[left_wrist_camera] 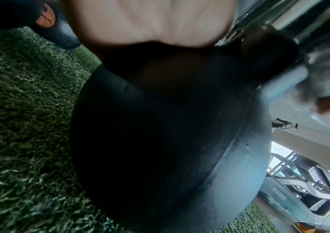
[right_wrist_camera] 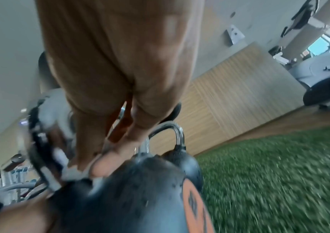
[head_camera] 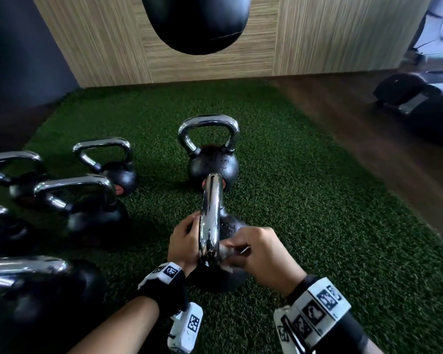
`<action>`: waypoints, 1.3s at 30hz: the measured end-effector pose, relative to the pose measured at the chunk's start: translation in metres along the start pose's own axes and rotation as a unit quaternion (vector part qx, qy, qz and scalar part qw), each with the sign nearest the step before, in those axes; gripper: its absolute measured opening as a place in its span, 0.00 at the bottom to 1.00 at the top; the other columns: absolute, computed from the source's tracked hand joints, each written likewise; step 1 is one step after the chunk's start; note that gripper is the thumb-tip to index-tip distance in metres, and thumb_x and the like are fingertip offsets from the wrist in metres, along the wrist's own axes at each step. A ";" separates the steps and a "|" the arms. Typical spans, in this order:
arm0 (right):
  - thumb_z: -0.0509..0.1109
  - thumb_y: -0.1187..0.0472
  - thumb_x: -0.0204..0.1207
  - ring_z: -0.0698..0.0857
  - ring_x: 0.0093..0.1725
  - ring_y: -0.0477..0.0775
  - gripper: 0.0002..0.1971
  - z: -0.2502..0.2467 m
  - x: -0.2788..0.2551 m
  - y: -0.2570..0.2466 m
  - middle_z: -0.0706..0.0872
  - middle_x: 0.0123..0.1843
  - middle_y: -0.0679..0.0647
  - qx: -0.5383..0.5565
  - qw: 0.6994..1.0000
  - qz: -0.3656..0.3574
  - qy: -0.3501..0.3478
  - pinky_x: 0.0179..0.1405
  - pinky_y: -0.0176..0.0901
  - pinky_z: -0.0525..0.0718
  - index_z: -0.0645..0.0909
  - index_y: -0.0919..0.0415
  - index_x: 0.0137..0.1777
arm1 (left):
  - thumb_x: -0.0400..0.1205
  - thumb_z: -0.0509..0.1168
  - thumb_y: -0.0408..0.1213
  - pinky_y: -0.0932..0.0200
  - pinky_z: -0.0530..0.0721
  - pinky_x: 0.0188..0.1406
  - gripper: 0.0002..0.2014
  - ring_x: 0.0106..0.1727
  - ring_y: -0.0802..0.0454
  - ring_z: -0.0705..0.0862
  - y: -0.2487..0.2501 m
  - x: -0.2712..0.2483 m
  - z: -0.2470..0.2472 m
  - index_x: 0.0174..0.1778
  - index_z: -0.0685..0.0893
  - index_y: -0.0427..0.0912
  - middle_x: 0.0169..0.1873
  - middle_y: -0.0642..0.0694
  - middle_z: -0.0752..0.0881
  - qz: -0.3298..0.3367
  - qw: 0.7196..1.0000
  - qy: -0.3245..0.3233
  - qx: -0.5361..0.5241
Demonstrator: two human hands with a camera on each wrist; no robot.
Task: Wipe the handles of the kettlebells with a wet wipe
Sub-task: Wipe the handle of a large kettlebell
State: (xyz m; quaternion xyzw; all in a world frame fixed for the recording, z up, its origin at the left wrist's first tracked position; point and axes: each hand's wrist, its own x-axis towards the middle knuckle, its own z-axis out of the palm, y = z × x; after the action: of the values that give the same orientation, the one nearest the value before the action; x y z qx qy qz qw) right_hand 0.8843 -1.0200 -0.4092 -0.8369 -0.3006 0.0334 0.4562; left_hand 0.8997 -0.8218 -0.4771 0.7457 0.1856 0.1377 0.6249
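A black kettlebell (head_camera: 223, 274) stands on the green turf right in front of me, its chrome handle (head_camera: 210, 215) seen edge-on. My left hand (head_camera: 184, 241) holds the left side of that handle, fingers curled round it. My right hand (head_camera: 256, 251) pinches a white wet wipe (head_camera: 226, 251) against the handle's near leg, just above the ball. In the left wrist view the black ball (left_wrist_camera: 160, 134) fills the frame, with the palm above it. In the right wrist view my right hand's fingertips (right_wrist_camera: 100, 165) press on the ball's top (right_wrist_camera: 140, 189), blurred.
A second kettlebell (head_camera: 211, 154) stands just behind the one I hold. Several more kettlebells (head_camera: 87, 203) stand in a group at the left. A black punching bag (head_camera: 197, 21) hangs above the turf (head_camera: 317, 200). Wood floor and gym machines (head_camera: 420, 103) lie to the right.
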 end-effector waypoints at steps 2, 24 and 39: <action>0.82 0.55 0.73 0.84 0.38 0.38 0.10 -0.008 0.016 -0.003 0.88 0.44 0.44 -0.028 0.997 -0.031 -0.061 0.40 0.24 0.79 0.92 0.62 0.46 | 0.87 0.66 0.29 0.26 0.82 0.65 0.08 0.62 0.23 0.86 0.000 0.001 0.001 0.57 0.89 0.31 0.56 0.24 0.89 -0.010 1.000 -0.001 0.000; 0.68 0.78 0.79 0.86 0.43 0.58 0.12 -0.013 0.048 0.009 0.86 0.49 0.69 0.416 0.876 0.049 -0.241 0.48 0.42 0.87 0.79 0.87 0.59 | 0.87 0.66 0.32 0.23 0.82 0.64 0.08 0.60 0.24 0.87 0.002 -0.002 0.000 0.54 0.91 0.40 0.53 0.28 0.91 -0.006 1.000 -0.018 -0.015; 0.80 0.76 0.63 0.93 0.38 0.55 0.14 0.013 0.065 0.006 0.92 0.40 0.61 0.529 0.846 0.060 0.022 0.37 0.42 0.92 0.78 0.68 0.43 | 0.88 0.65 0.40 0.36 0.85 0.62 0.11 0.59 0.31 0.89 0.011 -0.007 0.001 0.54 0.93 0.42 0.51 0.35 0.93 0.003 1.000 -0.002 -0.004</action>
State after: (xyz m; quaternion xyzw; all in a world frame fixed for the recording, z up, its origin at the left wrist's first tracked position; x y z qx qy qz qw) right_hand 0.9354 -0.9780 -0.4070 -0.4851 -0.1763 0.1958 0.8338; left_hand 0.8951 -0.8269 -0.4665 0.7440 0.1812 0.1390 0.6279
